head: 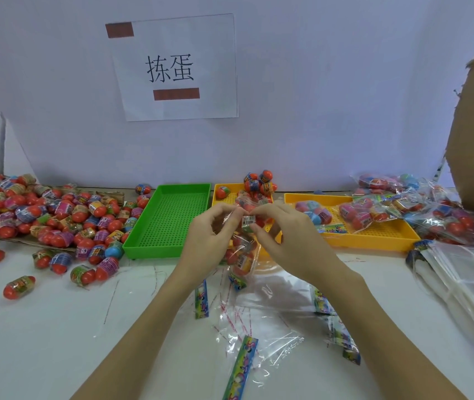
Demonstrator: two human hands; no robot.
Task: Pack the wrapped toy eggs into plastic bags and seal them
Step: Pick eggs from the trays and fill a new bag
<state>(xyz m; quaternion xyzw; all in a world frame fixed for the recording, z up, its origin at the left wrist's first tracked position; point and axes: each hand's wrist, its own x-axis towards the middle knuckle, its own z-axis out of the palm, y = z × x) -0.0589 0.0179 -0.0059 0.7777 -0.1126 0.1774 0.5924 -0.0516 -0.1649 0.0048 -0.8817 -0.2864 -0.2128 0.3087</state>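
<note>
A: Where's the bag of eggs (pixel 241 249)?
B: Hanging between both hands, near the green tray (pixel 169 220); left hand (pixel 211 241) and right hand (pixel 285 238) pinch its top

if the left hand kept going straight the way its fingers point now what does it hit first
Probably the right hand: the left hand points right across the filled bag they both pinch. Depth is uncertain.

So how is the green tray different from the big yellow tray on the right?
The green tray holds nothing, while the big yellow tray holds filled bags of eggs. The green tray runs lengthwise away from the person; the yellow tray lies sideways. The green tray stands next to the loose egg pile; the yellow tray stands by the packed bags. Both have perforated floors and raised rims.
</note>
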